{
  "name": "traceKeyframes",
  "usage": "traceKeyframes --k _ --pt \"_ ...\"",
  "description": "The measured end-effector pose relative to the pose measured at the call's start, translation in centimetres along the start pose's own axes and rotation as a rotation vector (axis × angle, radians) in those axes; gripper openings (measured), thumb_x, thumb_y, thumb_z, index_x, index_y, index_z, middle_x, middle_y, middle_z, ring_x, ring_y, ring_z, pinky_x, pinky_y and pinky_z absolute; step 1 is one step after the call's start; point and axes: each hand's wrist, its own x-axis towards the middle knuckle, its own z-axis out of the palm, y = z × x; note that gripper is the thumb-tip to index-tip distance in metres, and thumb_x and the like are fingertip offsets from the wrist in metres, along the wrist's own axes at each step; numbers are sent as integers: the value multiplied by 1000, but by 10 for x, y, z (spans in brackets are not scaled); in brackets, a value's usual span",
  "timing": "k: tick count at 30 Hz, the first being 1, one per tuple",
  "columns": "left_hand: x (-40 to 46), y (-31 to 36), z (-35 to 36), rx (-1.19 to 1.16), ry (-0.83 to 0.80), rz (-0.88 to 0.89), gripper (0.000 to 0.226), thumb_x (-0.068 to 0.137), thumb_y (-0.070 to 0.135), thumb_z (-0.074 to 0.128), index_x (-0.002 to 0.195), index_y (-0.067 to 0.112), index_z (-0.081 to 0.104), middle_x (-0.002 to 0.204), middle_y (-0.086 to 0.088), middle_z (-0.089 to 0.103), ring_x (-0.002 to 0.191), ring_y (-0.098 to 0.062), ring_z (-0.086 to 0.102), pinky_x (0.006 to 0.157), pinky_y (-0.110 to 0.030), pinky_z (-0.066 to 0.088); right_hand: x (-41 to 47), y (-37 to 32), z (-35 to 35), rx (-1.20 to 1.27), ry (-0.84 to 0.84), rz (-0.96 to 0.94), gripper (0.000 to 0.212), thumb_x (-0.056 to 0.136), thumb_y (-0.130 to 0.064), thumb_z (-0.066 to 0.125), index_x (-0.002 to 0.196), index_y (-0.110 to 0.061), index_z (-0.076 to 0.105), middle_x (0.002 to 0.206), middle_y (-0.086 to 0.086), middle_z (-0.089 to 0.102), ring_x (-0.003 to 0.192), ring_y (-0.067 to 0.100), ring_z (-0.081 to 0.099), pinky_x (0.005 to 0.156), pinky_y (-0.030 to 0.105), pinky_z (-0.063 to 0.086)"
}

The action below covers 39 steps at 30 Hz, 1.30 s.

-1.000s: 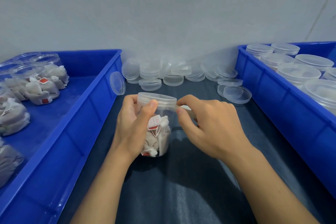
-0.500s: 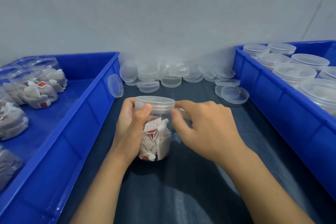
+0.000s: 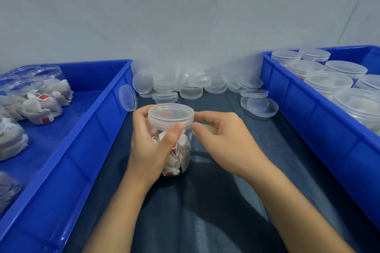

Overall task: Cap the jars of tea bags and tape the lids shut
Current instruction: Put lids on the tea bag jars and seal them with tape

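Note:
A clear plastic jar of tea bags (image 3: pixel 182 151) stands on the dark mat in the middle, with a translucent lid (image 3: pixel 170 114) on top. My left hand (image 3: pixel 149 150) wraps the jar's left side, its thumb pressed up against the lid's rim. My right hand (image 3: pixel 224 141) is at the lid's right edge, thumb and forefinger pinched together there. A pale piece that looks like tape (image 3: pixel 209 129) shows under those fingers; most of it is hidden.
The left blue bin (image 3: pixel 98 113) holds uncapped jars of tea bags (image 3: pixel 35 98). Capped jars (image 3: pixel 329 82) fill the right blue bin (image 3: pixel 308 113). Several loose lids (image 3: pixel 185 86) are piled against the back wall, and more lids (image 3: pixel 261 106) lie near the right bin.
The jar has turned a little in my left hand, and its thumb has slid along the lid rim. My right hand stays pinched at the lid's right edge.

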Motion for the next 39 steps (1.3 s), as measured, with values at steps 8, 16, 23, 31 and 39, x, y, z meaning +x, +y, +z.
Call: traceKeyframes --k 8,16,23,31,39 --pt "3 -4 -1 15 85 5 56 76 59 77 118 36 47 121 15 65 111 -1 68 87 -17 53 3 6 6 148 56 44 33 97 -28 58 113 -49 77 48 -13 40 46 7 30 45 18 31" --pt "5 -7 0 44 160 -2 57 74 60 79 115 38 47 123 11 66 107 -1 70 85 -17 54 3 9 -1 146 -3 47 30 93 -33 59 105 -53 78 60 -4 61 54 8 40 52 19 37" --pt "4 -9 3 38 176 6 55 76 61 78 115 38 47 123 7 67 109 -5 71 85 -20 55 3 10 -4 237 -115 52 36 100 -25 59 122 -51 73 60 -8 33 58 13 27 52 16 30" --pt "6 -10 -1 54 195 8 57 75 63 79 114 37 46 122 8 67 106 -2 71 82 -15 54 3 9 -3 267 -142 -12 35 100 -25 60 124 -46 74 60 -13 44 60 13 30 56 20 33" --pt "6 -8 2 66 160 -6 61 70 65 79 112 35 46 122 8 68 102 2 71 81 -14 54 -3 9 -9 -206 97 -92 17 95 -41 62 100 -41 78 77 -34 70 75 2 68 78 33 56"
